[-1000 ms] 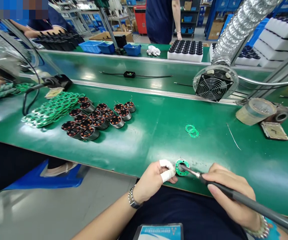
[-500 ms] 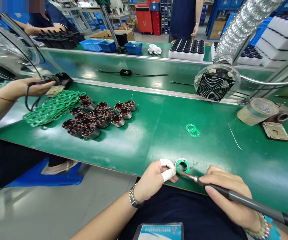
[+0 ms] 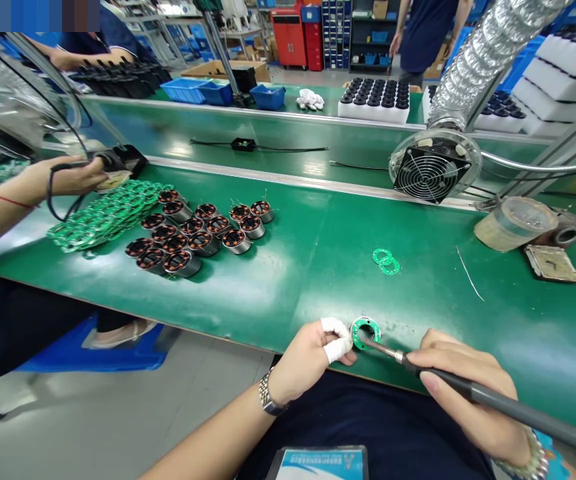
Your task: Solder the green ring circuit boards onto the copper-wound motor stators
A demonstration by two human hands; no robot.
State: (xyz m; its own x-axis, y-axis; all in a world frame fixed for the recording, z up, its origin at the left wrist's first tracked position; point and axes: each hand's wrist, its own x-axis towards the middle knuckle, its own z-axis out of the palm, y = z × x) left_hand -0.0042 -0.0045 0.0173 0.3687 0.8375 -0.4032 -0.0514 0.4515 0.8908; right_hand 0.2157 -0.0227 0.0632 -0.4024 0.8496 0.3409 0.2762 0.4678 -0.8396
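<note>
At the near table edge sits a motor stator [image 3: 366, 320] topped with a green ring-shaped circuit board [image 3: 375, 341]. My left hand [image 3: 315, 347], with white covers on two fingers, pinches at its left rim; the exact contact point is partly hidden. My right hand [image 3: 468, 387] is wrapped round the dark handle of a soldering iron [image 3: 498, 400]. Its metal tip reaches over the lower right part of the board, near the central hole. Two loose green rings [image 3: 386, 261] lie overlapping on the table beyond the stator.
Several copper-wound stators [image 3: 183, 261] stand to the left beside stacked green boards [image 3: 113, 213]. Another person's hand [image 3: 81, 175] holds a cabled tool there. A fan [image 3: 433, 170] with a duct, a tub [image 3: 515, 223], a sponge holder [image 3: 552, 261] and a thin wire [image 3: 469, 273] lie right.
My right hand and the soldering iron have shifted slightly right, its tip moving along the board. My left hand stays put. A person in the background has moved right.
</note>
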